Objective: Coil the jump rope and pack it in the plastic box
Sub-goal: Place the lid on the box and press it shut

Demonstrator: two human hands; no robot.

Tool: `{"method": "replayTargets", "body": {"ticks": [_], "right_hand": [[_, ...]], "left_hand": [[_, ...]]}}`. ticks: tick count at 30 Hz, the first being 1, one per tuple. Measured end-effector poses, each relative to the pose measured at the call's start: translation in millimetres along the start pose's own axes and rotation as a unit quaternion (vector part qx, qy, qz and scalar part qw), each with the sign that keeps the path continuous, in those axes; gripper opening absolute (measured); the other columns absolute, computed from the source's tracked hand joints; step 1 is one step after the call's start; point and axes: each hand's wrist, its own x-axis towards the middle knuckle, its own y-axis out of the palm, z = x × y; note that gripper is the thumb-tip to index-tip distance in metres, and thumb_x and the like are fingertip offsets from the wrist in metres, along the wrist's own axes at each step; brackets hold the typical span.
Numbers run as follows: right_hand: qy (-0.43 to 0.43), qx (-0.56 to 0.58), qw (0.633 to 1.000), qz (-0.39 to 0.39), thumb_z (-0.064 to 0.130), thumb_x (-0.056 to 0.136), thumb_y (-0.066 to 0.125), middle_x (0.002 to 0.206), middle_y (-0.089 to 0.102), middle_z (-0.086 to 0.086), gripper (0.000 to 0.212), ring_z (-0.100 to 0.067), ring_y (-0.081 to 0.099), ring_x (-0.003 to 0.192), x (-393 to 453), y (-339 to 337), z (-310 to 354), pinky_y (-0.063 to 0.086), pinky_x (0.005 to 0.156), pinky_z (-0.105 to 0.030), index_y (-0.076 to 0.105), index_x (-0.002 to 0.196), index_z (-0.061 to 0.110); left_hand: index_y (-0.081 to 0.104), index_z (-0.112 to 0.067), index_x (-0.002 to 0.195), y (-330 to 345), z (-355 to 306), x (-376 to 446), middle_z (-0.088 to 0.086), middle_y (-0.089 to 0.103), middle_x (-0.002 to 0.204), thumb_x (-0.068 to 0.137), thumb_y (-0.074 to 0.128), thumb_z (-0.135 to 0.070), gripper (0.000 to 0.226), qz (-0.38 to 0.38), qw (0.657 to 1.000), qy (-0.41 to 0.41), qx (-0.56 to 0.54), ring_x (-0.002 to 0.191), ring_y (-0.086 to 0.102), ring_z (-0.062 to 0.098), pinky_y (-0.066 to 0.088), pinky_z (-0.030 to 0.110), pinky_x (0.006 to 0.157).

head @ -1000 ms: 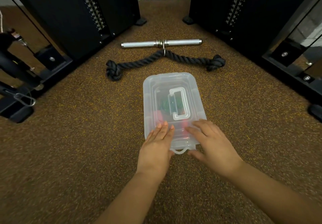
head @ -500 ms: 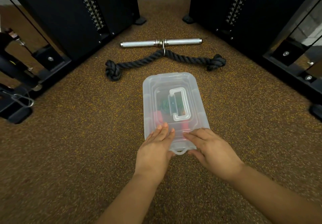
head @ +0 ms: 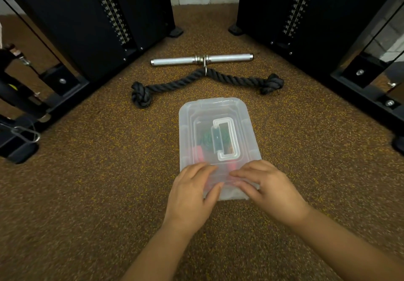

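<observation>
The clear plastic box (head: 216, 108) lies on the speckled brown floor with its lid on and a white handle flat on top. Through the lid the jump rope (head: 206, 138) shows as a green coil with a red handle beside it. My left hand (head: 192, 193) grips the box's near left corner, fingers on the lid and thumb against the near wall. My right hand (head: 269, 191) holds the near right corner, with its fingers curled over the lid's near edge. The near end of the box is partly hidden by both hands.
Beyond the box lie a thick black knotted rope attachment (head: 229, 78) and a steel bar (head: 175, 61). Black weight machines stand at the left (head: 87, 18) and the right (head: 306, 7). A metal clip (head: 26, 134) hangs at the far left.
Both hands have gone from lying flat on the lid to curling around the box's near end. The small tab seen between them earlier is now covered.
</observation>
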Motion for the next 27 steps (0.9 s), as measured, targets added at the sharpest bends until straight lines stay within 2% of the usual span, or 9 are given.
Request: {"method": "replayTargets", "body": {"ticks": [5, 11, 13, 15, 18, 23, 25, 27], "right_hand": [[0.078, 0.07, 0.989, -0.102, 0.025, 0.088, 0.061, 0.096, 0.067, 0.007, 0.019, -0.01, 0.058, 0.094, 38, -12, -5, 0.045, 0.087, -0.024, 0.073, 0.103, 0.022], [0.157, 0.081, 0.977, -0.118, 0.021, 0.093, 0.053, 0.113, 0.059, -0.002, 0.024, -0.019, 0.053, 0.11, 108, -15, -31, 0.044, 0.097, -0.036, 0.065, 0.114, 0.02], [0.202, 0.091, 0.969, -0.104, 0.024, 0.095, 0.05, 0.121, 0.055, -0.007, 0.029, -0.023, 0.051, 0.114, 135, -13, -41, 0.041, 0.101, -0.037, 0.062, 0.12, 0.017], [0.256, 0.107, 0.957, -0.084, 0.03, 0.095, 0.047, 0.125, 0.054, -0.009, 0.033, -0.024, 0.052, 0.114, 159, -12, -50, 0.04, 0.098, -0.033, 0.059, 0.123, 0.016], [0.327, 0.138, 0.934, -0.027, 0.039, 0.095, 0.044, 0.124, 0.058, -0.008, 0.04, -0.027, 0.054, 0.113, 191, -8, -61, 0.042, 0.098, -0.037, 0.059, 0.123, 0.014], [0.418, 0.159, 0.892, 0.072, 0.062, 0.087, 0.042, 0.136, 0.052, -0.018, 0.072, -0.037, 0.053, 0.119, 228, -3, -72, 0.041, 0.103, -0.047, 0.051, 0.132, 0.006], [0.42, 0.181, 0.884, 0.094, 0.066, 0.083, 0.044, 0.133, 0.055, -0.016, 0.074, -0.036, 0.057, 0.114, 237, -3, -76, 0.044, 0.101, -0.049, 0.053, 0.13, 0.01], [0.425, 0.269, 0.856, 0.121, 0.064, 0.083, 0.05, 0.121, 0.064, -0.014, 0.066, -0.032, 0.064, 0.101, 243, -5, -81, 0.05, 0.092, -0.046, 0.057, 0.123, 0.012]], "left_hand": [[0.047, -0.026, 0.136, -3, 2, 42, -0.005, 0.039, 0.148, 0.092, 0.048, -0.036, 0.045, -0.023, 1.0, -0.014, 0.014, 0.138, 0.03, 0.011, 0.015, 0.023, 0.114], [0.029, -0.02, 0.146, 0, 8, 122, 0.004, 0.017, 0.16, 0.095, 0.04, -0.04, 0.056, 0.017, 0.999, -0.028, 0.024, 0.147, 0.01, 0.021, 0.008, 0.034, 0.12], [0.026, -0.018, 0.147, 1, 11, 149, 0.004, 0.014, 0.161, 0.096, 0.039, -0.039, 0.057, 0.029, 0.998, -0.04, 0.029, 0.148, 0.007, 0.021, 0.006, 0.035, 0.12], [0.026, -0.018, 0.148, 1, 16, 173, 0.005, 0.013, 0.161, 0.096, 0.038, -0.039, 0.057, 0.032, 0.997, -0.051, 0.038, 0.148, 0.006, 0.021, 0.005, 0.036, 0.121], [0.025, -0.018, 0.148, 4, 25, 195, 0.006, 0.018, 0.16, 0.096, 0.038, -0.041, 0.059, 0.048, 0.995, -0.052, 0.068, 0.148, 0.009, 0.022, 0.002, 0.036, 0.12], [0.026, -0.02, 0.148, 10, 34, 194, 0.004, 0.023, 0.158, 0.095, 0.038, -0.043, 0.059, 0.034, 0.998, -0.014, 0.051, 0.147, 0.012, 0.02, -0.004, 0.034, 0.119], [0.026, -0.019, 0.147, 13, 35, 194, 0.005, 0.023, 0.158, 0.094, 0.038, -0.044, 0.06, 0.025, 0.998, -0.013, 0.051, 0.147, 0.012, 0.021, -0.004, 0.035, 0.12], [0.024, -0.019, 0.148, 14, 36, 195, 0.006, 0.02, 0.159, 0.094, 0.037, -0.048, 0.062, 0.026, 0.998, -0.012, 0.057, 0.147, 0.01, 0.021, -0.005, 0.037, 0.12]]}}
